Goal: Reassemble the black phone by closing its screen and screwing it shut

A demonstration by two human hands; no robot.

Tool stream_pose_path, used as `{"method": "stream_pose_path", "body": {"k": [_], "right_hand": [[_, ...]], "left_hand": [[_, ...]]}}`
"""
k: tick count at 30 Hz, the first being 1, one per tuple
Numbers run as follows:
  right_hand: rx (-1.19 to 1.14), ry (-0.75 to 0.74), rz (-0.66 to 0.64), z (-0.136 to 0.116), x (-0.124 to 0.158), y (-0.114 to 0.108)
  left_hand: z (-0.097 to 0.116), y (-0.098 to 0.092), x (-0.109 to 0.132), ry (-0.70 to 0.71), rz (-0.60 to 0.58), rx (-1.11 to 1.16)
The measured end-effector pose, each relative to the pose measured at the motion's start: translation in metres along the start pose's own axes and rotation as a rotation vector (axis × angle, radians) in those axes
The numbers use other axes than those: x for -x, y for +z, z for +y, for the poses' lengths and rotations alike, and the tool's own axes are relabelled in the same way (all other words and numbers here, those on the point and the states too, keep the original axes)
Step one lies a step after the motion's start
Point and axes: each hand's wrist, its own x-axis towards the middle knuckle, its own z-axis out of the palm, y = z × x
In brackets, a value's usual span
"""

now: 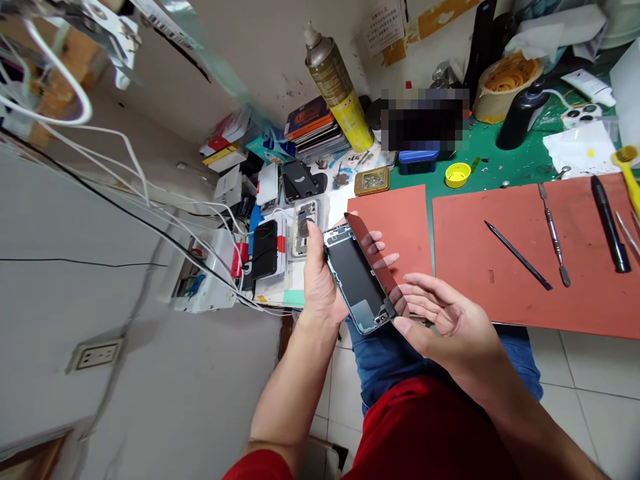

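My left hand (320,280) is wrapped round the frame of an opened phone (356,280), thumb along its far edge, fingers showing behind it. The dark screen panel (373,257) is hinged up from the body along one long side. My right hand (445,317) is beside it with fingers spread, its thumb tip touching the lower corner of the phone and the panel's edge. The phone is held in the air above my lap, just in front of the bench's edge.
Two red mats (530,260) cover the green bench, with a black spudger (517,255), a metal pry tool (553,235) and a black pen (609,223) on them. Left lie phone parts (265,250), boxes, white cables and a power strip (200,283). A spray can (340,90) stands behind.
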Motion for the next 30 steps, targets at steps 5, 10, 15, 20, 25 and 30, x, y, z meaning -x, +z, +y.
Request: {"method": "stream_pose_path", "body": {"k": [5, 10, 15, 20, 25, 30], "right_hand": [[-0.012, -0.026, -0.041, 0.004, -0.003, -0.006], [0.017, -0.035, -0.029, 0.001, -0.004, -0.008], [0.053, -0.09, -0.076, 0.0, -0.005, -0.012], [0.08, -0.112, -0.139, 0.005, -0.011, -0.023], [0.034, -0.123, -0.198, 0.005, -0.017, -0.03], [-0.005, -0.104, -0.222, 0.006, -0.02, -0.035]], "left_hand": [[0.0, -0.002, 0.003, 0.074, -0.071, -0.056], [0.003, -0.005, 0.005, 0.09, -0.098, -0.076], [0.003, -0.006, 0.007, 0.129, -0.103, -0.116], [0.0, -0.006, 0.007, 0.168, -0.106, -0.124], [0.0, -0.008, 0.006, 0.18, -0.144, -0.107], [0.003, -0.007, 0.003, 0.14, -0.128, -0.045]]}}
